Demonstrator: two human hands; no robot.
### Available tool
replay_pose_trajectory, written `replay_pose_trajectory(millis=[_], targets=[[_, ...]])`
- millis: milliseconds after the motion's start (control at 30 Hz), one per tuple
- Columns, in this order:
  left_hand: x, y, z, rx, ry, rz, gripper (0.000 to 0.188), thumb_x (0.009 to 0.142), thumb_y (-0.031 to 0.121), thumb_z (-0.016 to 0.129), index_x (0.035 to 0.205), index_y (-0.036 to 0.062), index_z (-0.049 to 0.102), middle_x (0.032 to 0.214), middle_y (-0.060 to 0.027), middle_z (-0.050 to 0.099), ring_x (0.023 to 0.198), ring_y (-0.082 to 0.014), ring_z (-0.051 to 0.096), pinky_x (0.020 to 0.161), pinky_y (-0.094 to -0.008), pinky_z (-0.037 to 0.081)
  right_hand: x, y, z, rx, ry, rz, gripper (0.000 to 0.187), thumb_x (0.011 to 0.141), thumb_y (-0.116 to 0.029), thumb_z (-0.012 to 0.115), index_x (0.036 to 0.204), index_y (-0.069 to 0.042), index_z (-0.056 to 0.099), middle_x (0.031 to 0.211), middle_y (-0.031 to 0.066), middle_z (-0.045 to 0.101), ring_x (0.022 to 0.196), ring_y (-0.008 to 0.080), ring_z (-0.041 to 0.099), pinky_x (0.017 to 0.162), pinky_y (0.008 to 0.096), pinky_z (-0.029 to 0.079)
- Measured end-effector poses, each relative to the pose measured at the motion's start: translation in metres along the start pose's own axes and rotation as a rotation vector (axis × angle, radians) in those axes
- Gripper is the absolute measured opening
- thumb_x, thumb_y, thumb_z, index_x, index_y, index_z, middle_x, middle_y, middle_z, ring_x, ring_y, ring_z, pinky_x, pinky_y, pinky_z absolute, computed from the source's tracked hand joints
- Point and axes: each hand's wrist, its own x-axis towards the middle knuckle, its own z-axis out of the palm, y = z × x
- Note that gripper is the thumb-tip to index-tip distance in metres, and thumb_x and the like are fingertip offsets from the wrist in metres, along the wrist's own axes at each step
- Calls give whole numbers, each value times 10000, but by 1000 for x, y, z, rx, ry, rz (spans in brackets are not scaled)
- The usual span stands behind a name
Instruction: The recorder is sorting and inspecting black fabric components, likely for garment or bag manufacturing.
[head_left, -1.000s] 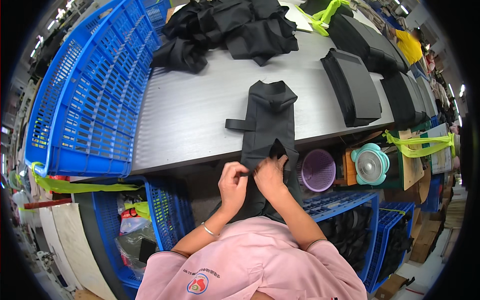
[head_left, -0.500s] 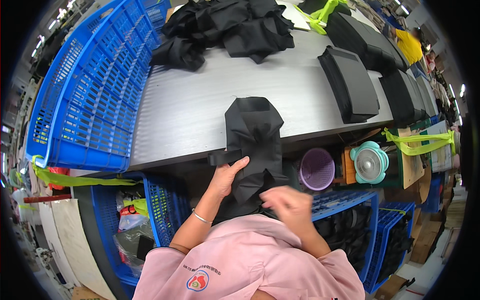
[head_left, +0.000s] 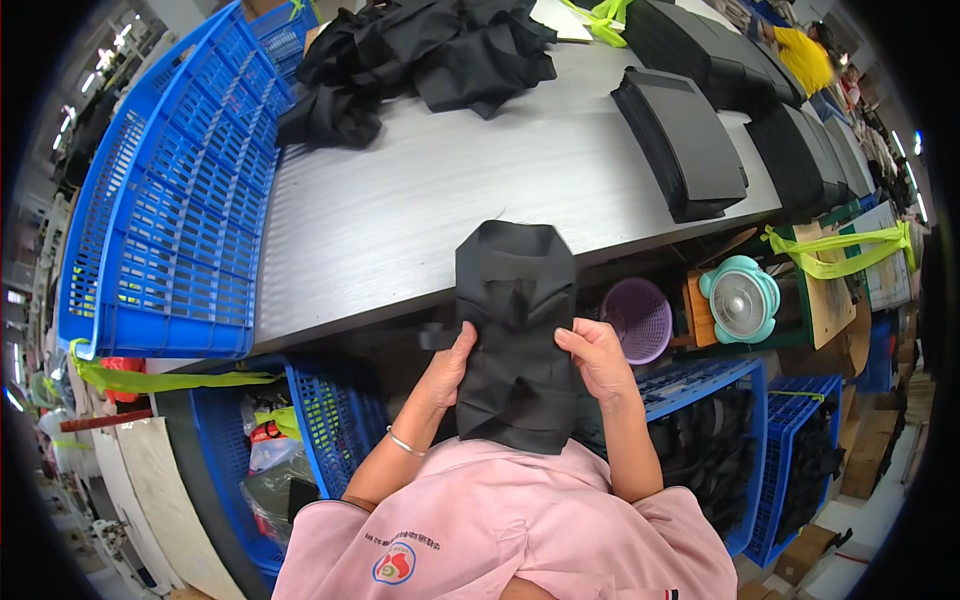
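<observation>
A black fabric piece (head_left: 515, 350), long and cut with angled corners at its far end, is stretched between my hands in front of my chest. My left hand (head_left: 450, 372) grips its left edge with the thumb on top. Beside that thumb a short black strap (head_left: 434, 337) sticks out to the left, blurred. On the opposite edge my right hand (head_left: 602, 365) pinches the fabric between thumb and curled fingers. The far end of the piece reaches over the front edge of the grey table (head_left: 350, 230); its near end rests against my pink shirt.
A blue crate (head_left: 190, 200) stands at the table's left, near a heap of black fabric (head_left: 430, 60). Stacked black panels (head_left: 685, 150) lie at the right. Below are a purple basket (head_left: 637, 320), a teal fan (head_left: 740, 300) and blue crates (head_left: 745, 450) of black pieces.
My right hand has moved up from the near end and now grips the right edge. The black fabric has been spread flatter and wider, and drawn slightly nearer.
</observation>
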Motion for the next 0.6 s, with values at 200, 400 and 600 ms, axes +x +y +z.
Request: replay_pose_trajectory(millis=[200,400,600], targets=[[8,-4,0,19,-93,109,496,964,292,676,1363,38,524,1278,-106,624,1117,-216,630,944,-376,548,3,16,9,115,-51,-33,144,846,-63,764,826,-49,623,818,4,663,750,57,586,713,232,493],[6,8,15,119,61,93,372,902,142,729,1235,39,601,1142,-98,681,1039,-214,665,897,-356,563,17,27,-5,-147,106,-107,146,909,-123,725,930,-13,632,863,-7,648,785,38,573,702,209,488],[25,-6,-21,139,155,133,310,881,79,716,1176,21,641,1132,-97,688,1056,-221,657,932,-360,542,15,46,10,-39,-12,52,249,921,-169,711,1065,32,686,970,37,713,798,87,636,758,260,532]])
